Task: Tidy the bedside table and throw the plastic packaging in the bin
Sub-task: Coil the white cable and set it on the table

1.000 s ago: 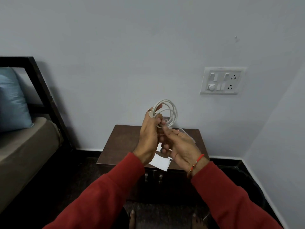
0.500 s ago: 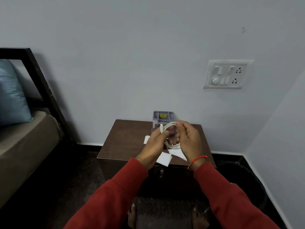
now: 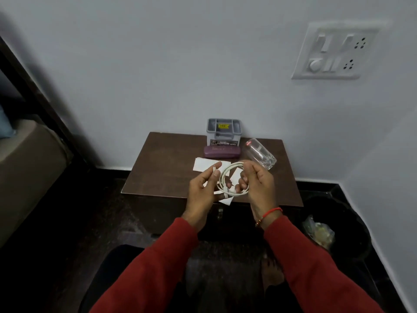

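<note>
A coiled white cable [image 3: 228, 171] hangs between both hands just above the front of the brown bedside table [image 3: 162, 168]. My left hand [image 3: 203, 188] pinches one end of it near the thumb. My right hand [image 3: 257, 181] is closed around the coil's right side. Under the hands lie several white paper pieces [image 3: 202, 164]. A clear glass [image 3: 259, 153] lies tipped on its side at the back right. A black bin [image 3: 338, 224] holding crumpled clear plastic packaging [image 3: 319, 231] stands on the floor to the table's right.
A grey compartment organiser [image 3: 223, 131] stands against the wall with a purple case [image 3: 221, 152] in front of it. A switchboard [image 3: 336, 50] is on the wall at upper right. A bed [image 3: 27, 159] with a dark frame is at the left.
Both hands have lowered the coiled cable from chest height down to just over the table. The view has tilted down and closer, revealing the glass, case and bin.
</note>
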`<state>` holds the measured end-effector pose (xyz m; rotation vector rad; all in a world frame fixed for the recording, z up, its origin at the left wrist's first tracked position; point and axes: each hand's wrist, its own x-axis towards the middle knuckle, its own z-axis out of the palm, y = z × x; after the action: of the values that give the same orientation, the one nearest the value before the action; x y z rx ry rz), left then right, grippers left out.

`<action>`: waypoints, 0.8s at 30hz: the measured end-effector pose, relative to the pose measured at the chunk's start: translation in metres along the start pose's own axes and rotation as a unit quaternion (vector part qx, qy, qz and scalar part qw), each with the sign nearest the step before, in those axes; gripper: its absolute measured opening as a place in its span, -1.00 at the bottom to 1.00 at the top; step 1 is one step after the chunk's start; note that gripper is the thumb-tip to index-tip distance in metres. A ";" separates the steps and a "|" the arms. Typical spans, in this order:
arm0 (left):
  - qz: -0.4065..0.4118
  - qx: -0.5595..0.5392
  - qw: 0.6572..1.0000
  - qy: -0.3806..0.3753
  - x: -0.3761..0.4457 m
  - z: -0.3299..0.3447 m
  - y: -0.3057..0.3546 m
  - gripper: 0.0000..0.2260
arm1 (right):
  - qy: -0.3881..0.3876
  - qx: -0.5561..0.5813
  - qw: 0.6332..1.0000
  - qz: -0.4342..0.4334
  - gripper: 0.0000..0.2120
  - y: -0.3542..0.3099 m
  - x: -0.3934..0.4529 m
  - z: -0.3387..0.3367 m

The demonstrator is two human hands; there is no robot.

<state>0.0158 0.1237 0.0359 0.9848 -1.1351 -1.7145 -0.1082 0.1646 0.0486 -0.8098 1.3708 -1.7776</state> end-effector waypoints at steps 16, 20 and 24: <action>-0.168 -0.165 0.967 -0.099 0.009 -0.003 -0.009 -0.71 | 0.081 -0.132 0.987 -0.039 -0.81 0.018 0.008 0.003; -0.165 -0.238 0.953 -0.087 0.007 -0.006 -0.010 -0.79 | 0.081 -0.087 0.993 -0.019 -0.79 0.017 0.004 0.005; -0.153 -0.304 0.940 -0.027 0.011 -0.009 -0.012 -0.65 | 0.020 -0.038 0.999 0.024 -0.81 0.020 0.001 0.006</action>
<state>0.0181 0.1139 0.0206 0.7425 -0.4283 -2.1648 -0.1003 0.1573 0.0307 -0.7780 1.4795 -1.7218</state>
